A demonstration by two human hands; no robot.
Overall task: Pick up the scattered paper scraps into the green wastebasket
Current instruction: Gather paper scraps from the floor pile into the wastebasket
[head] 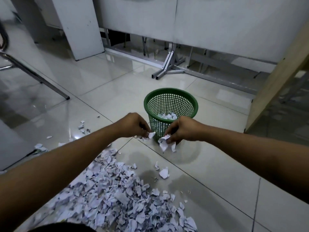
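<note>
While both hands pinch crumpled white scraps, the green mesh wastebasket stands part-filled.

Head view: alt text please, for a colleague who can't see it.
Both hands, left hand and right hand, grip paper scraps low in front of a green wastebasket already holding some paper. A large scrap pile covers the tiled floor nearer the person.

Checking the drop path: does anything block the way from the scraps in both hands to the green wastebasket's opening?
Nothing visible does. The left hand and right hand hold scraps in front of the wastebasket, below its open, uncovered rim.
</note>
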